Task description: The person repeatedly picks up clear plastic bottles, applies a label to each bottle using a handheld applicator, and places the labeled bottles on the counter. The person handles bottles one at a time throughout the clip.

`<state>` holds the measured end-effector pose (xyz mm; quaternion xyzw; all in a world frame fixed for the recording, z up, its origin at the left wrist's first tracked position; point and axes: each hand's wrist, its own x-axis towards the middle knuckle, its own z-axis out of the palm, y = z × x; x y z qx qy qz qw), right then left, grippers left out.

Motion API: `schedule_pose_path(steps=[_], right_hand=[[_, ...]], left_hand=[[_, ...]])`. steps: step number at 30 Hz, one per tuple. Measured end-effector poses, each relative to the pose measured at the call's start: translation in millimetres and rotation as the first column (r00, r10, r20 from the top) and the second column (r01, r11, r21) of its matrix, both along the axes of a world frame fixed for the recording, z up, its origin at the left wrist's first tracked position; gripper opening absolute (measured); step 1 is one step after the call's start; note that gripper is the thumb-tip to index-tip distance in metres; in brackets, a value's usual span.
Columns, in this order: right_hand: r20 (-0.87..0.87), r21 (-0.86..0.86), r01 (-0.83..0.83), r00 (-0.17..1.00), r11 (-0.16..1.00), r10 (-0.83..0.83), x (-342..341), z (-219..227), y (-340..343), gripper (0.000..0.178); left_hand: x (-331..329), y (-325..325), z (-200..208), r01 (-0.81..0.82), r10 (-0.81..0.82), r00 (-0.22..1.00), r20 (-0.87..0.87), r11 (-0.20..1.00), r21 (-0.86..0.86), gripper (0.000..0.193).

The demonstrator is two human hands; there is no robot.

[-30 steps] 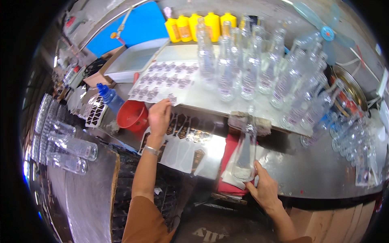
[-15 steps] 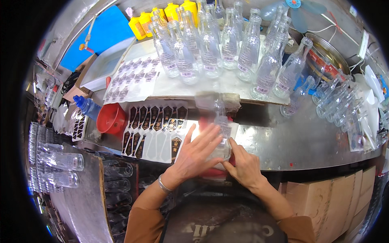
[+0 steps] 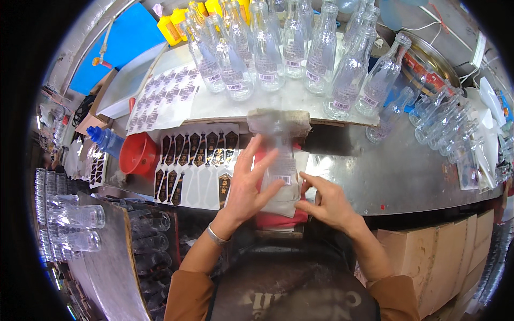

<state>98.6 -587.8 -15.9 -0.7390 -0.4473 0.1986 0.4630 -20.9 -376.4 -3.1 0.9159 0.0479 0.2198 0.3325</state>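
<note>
A clear glass bottle (image 3: 279, 166) lies in front of me on a cloth pad, its neck pointing away; a printed label with a barcode faces up on it. My left hand (image 3: 247, 187) is at the bottle's left side, fingers spread, the fingertips along or just over the glass. To the right of its base, my right hand (image 3: 332, 204) has thumb and forefinger apart with nothing between them. Left of the bottle is a sheet of black tie-shaped labels (image 3: 198, 160), several of its places peeled bare. The bottle's neck is blurred.
Several labelled bottles (image 3: 267, 59) stand on the raised shelf (image 3: 214, 107) beside a sheet of barcode labels (image 3: 163, 99). At left are a red bucket (image 3: 138, 153) and a blue-capped bottle (image 3: 104, 138). More bottles (image 3: 447, 120) lie at right, above cardboard boxes (image 3: 428, 257).
My hands have come apart, the right one releasing the bottle's base and the left fingers spreading. The bottle's label now faces up more squarely. The whole view has shifted slightly.
</note>
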Motion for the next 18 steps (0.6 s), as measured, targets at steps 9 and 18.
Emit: schedule_pose_path(steps=[9, 18], right_hand=[[-0.372, 0.001, 0.103, 0.923, 0.995, -0.095, 23, 9, 36, 0.051], [-0.366, 0.027, 0.066, 0.929, 0.997, -0.052, 23, 7, 40, 0.052]], left_hand=[[0, -14, -6, -0.004, 0.025, 0.998, 0.06, 0.945, -0.328, 0.049], [-1, -18, -11, -0.02, 0.045, 0.995, 0.084, 0.963, -0.27, 0.05]])
